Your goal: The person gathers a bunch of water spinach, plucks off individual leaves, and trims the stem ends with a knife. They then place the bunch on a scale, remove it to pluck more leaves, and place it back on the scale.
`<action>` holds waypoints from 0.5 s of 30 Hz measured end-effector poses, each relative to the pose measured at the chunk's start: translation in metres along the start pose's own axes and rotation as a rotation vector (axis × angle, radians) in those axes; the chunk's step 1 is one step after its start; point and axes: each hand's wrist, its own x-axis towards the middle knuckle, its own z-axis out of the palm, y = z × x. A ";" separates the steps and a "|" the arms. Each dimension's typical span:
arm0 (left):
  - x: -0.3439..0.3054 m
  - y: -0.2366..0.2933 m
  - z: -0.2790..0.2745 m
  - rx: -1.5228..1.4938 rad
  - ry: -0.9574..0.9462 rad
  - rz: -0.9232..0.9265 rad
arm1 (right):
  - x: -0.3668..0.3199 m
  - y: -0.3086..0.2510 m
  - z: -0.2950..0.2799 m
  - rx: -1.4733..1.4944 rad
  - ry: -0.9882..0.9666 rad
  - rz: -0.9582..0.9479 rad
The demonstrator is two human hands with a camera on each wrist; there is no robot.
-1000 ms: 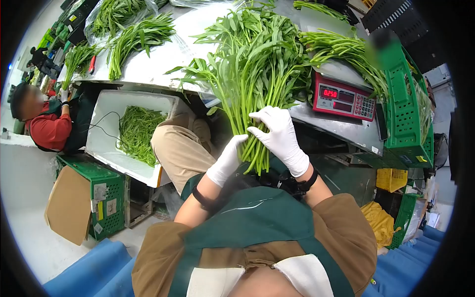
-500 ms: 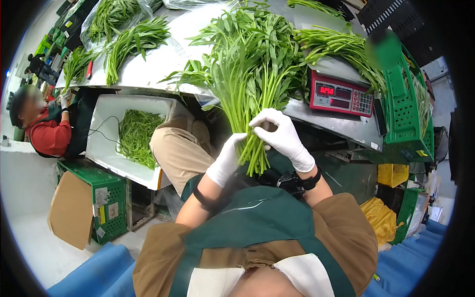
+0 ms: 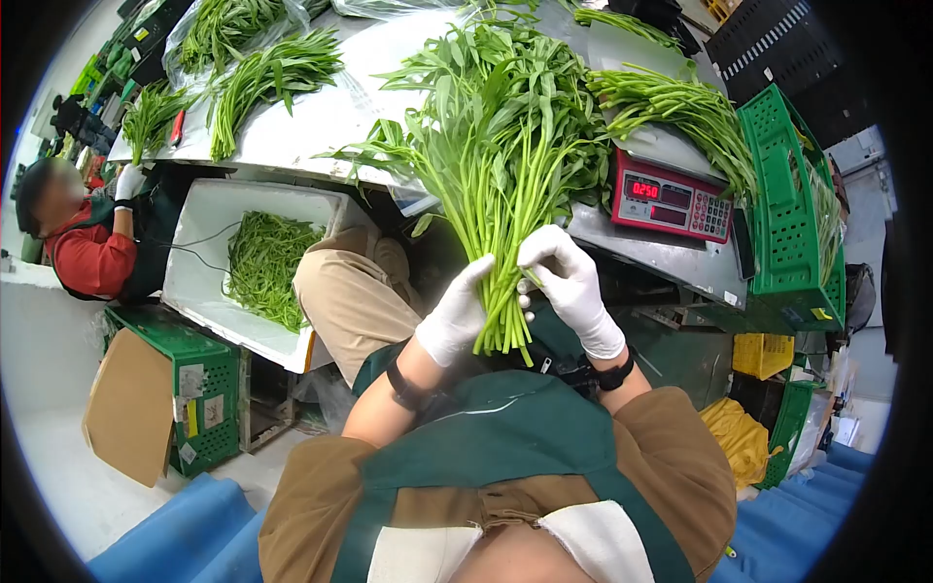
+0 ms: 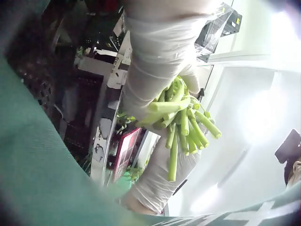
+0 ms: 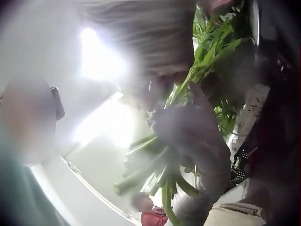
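Observation:
A bunch of water spinach [image 3: 501, 209] lies with its leaves over the table edge and its cut stem ends toward the person's apron. The white-gloved left hand [image 3: 455, 313] grips the stems from the left, thumb across the front. In the left wrist view the cut stem ends [image 4: 184, 127] stick out below that glove. On the bunch's right side, the gloved right hand [image 3: 573, 287] has thumb and forefinger curled together, pinching a stem by the bunch. The right wrist view is hazy, with stems [image 5: 146, 172] fanning out beneath a glove.
A red scale [image 3: 671, 199] reading 0.250 stands right, with more water spinach [image 3: 671, 107] on its plate. A green crate [image 3: 792, 214] is beside it. Further bunches [image 3: 267, 83] and a red-handled tool [image 3: 178, 128] lie left. A foam box [image 3: 199, 277] holds loose greens; another person [image 3: 92, 253] sits beyond.
The right hand has moved from across the front of the stems to their right side, its thumb and forefinger closing together. The left hand keeps its grip; the stem ends shifted slightly lower.

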 end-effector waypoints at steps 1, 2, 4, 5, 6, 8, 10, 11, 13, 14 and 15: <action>0.000 0.002 0.006 -0.001 0.029 0.008 | -0.002 -0.001 -0.001 0.030 -0.006 -0.041; -0.001 0.002 0.009 -0.006 0.061 0.016 | -0.006 0.003 -0.003 -0.159 0.004 -0.143; -0.005 0.000 0.018 0.092 0.136 0.048 | -0.011 -0.008 -0.002 -0.224 -0.054 -0.191; -0.005 0.000 0.016 0.102 0.129 0.042 | -0.013 -0.012 -0.002 -0.257 -0.082 -0.216; -0.005 0.000 0.014 0.111 0.122 0.034 | -0.015 -0.013 -0.003 -0.230 -0.071 -0.181; 0.000 0.000 0.015 0.037 0.074 0.018 | -0.016 -0.016 -0.005 -0.287 -0.076 -0.260; 0.003 -0.003 0.047 0.075 0.217 0.089 | -0.016 -0.021 -0.004 -0.396 -0.126 -0.300; 0.004 -0.003 0.056 0.093 0.290 0.123 | -0.021 -0.021 -0.003 -0.388 -0.158 -0.236; 0.007 0.000 0.022 0.070 0.081 0.026 | -0.026 -0.032 0.001 -0.604 -0.309 -0.261; 0.008 0.000 0.014 0.032 0.041 -0.009 | -0.029 -0.031 0.006 -0.633 -0.363 -0.286; 0.008 0.001 0.012 -0.005 0.001 -0.043 | -0.031 -0.031 0.009 -0.662 -0.419 -0.314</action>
